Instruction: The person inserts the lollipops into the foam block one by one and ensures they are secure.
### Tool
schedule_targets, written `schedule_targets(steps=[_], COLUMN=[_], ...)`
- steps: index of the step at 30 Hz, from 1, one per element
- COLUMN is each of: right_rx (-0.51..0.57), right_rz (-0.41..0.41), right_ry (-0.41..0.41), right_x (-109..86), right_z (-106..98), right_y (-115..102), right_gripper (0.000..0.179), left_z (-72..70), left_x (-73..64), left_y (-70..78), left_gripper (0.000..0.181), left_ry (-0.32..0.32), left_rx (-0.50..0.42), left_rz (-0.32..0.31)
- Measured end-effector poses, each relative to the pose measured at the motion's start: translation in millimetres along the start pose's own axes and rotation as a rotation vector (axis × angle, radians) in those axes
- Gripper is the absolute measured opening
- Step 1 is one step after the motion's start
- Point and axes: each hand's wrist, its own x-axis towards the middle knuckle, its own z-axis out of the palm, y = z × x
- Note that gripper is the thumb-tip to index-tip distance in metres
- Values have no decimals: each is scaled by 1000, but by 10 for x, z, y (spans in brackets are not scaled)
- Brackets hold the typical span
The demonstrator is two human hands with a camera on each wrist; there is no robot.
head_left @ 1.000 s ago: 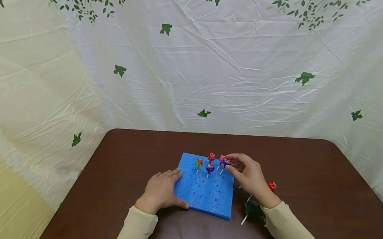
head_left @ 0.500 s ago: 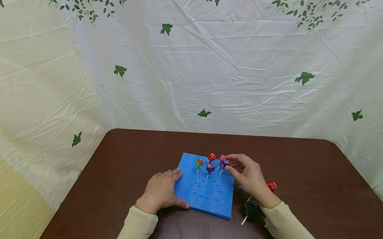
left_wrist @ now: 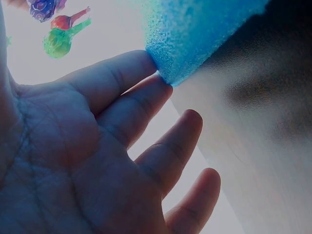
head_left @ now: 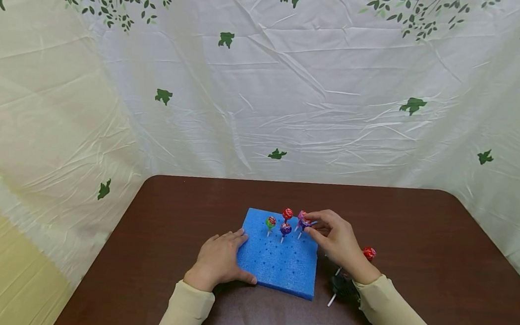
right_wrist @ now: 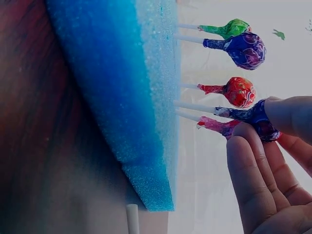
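Note:
A blue foam block with rows of small holes lies on the table. My left hand steadies its left side, thumb at the near corner and fingertips on the edge; in the left wrist view the fingers are nearly straight. With thumb and fingers my right hand pinches the wrapped head of a purple lollipop, whose white stick meets the block's top. Also standing in the foam are a green lollipop, a red lollipop, another purple lollipop and a pink lollipop, partly covered by my right fingers.
Beside my right forearm a red lollipop and a dark-wrapped lollipop lie on the brown table, partly hidden by the arm. A white cloth with leaf prints hangs behind the table.
My right hand has shifted slightly down and left, with the purple lollipop lowered a little toward the foam. The left hand and the block stay in place.

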Motion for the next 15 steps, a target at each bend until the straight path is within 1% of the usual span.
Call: schedule_targets(steps=[6, 15], right_rx=[10, -22], right_rz=[15, 37], right_ry=[-20, -26], right_x=[-6, -2], right_z=[21, 26], right_y=[10, -3], right_gripper=[33, 32], left_z=[-5, 3], left_x=[-2, -1], left_y=[2, -3], left_gripper=[106, 107], left_ry=[1, 1], left_rx=[-4, -5], left_rz=[2, 0])
